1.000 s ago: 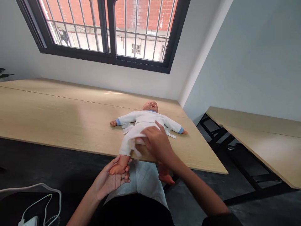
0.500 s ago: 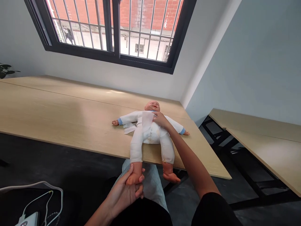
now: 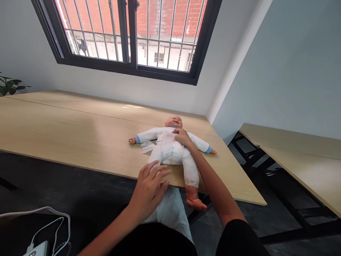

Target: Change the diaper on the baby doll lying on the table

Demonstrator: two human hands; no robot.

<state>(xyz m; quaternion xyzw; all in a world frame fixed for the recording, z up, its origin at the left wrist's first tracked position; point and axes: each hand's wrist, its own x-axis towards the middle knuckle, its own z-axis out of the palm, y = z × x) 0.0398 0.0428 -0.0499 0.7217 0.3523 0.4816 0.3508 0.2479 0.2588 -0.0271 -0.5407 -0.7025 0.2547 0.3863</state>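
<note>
Two bare hands work over a baby doll [image 3: 170, 151] lying face up on a light wood table [image 3: 80, 128], its white suit [image 3: 173, 157] blue-cuffed, its feet past the near edge. Left hand [image 3: 148, 190]: fingers spread wide, holding nothing, over the doll's scene-left leg, whose foot they hide; contact cannot be told. Right hand [image 3: 182, 137]: fingers close together, lying flat on the chest beside a sheer white cloth strip [image 3: 167, 140]. Loose white tabs [image 3: 147, 147] lie beside the scene-left arm; a power bank [image 3: 37, 248] sits near left.
</note>
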